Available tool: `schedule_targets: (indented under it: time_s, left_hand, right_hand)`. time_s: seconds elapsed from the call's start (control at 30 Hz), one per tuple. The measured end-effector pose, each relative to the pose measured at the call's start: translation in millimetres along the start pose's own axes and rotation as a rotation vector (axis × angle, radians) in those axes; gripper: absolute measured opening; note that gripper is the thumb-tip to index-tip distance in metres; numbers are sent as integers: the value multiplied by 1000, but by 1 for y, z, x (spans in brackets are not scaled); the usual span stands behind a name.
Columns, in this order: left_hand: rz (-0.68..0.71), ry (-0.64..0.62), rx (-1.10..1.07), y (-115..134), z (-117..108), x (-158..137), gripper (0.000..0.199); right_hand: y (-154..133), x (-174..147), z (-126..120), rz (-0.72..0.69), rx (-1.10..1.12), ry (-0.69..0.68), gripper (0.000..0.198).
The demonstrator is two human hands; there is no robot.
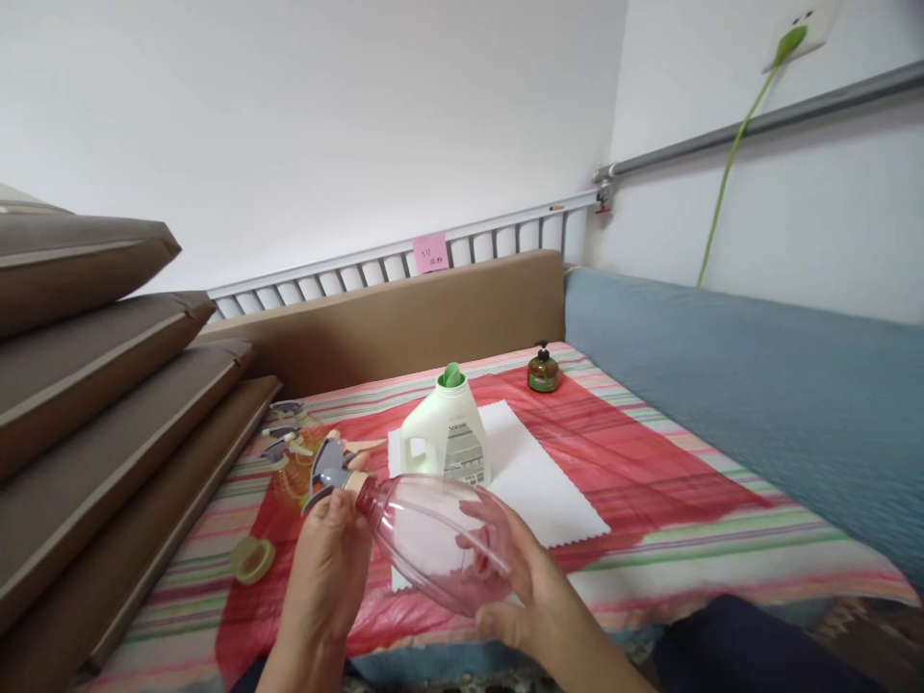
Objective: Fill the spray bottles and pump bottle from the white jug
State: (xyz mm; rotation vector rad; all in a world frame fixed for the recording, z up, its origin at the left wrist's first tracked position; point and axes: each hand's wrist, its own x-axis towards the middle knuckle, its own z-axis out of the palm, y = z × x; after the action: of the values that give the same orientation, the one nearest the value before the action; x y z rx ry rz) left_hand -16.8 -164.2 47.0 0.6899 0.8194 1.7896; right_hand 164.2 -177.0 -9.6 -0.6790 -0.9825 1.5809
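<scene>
A clear pink spray bottle [425, 544] lies tilted on its side between my two hands, with a thin tube visible inside it. My left hand [336, 544] is closed around its neck, at the cream collar under the grey spray head [333, 472]. Wrapped round the wide base is my right hand [530, 577], its fingers partly seen through the plastic. Just behind the bottle, a pale green detergent jug [462, 438] stands upright on a white scallop-edged sheet [541, 476], its green spout uncovered. A light green cap [252, 560] rests left of my left hand.
Orange clear spray bottles [293, 472] with grey heads stand at the left. A dark green pump bottle [543, 372] is at the back right. Red plastic sheeting [635, 462] covers part of the striped cloth [722, 568]. Stacked brown cushions [93, 385] border the left side.
</scene>
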Motion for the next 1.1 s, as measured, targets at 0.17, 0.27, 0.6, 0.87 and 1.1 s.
schedule_targets:
  time_s: [0.17, 0.27, 0.6, 0.87, 1.1]
  left_hand:
    - [16, 100, -51, -1, -1, 3, 31]
    - [5, 91, -75, -1, 0, 2, 26]
    - [76, 50, 6, -4, -3, 1, 25]
    - [65, 55, 99, -3, -8, 0, 26]
    - [-24, 37, 74, 0, -11, -6, 29]
  right_hand:
    - [-6, -6, 7, -68, -50, 74, 92]
    - [-5, -5, 7, -39, -51, 76, 88]
    - [7, 0, 4, 32, 94, 34, 80]
    - [0, 0, 0, 262, 123, -58, 67]
    - [-9, 3, -2, 510, 149, -56, 68]
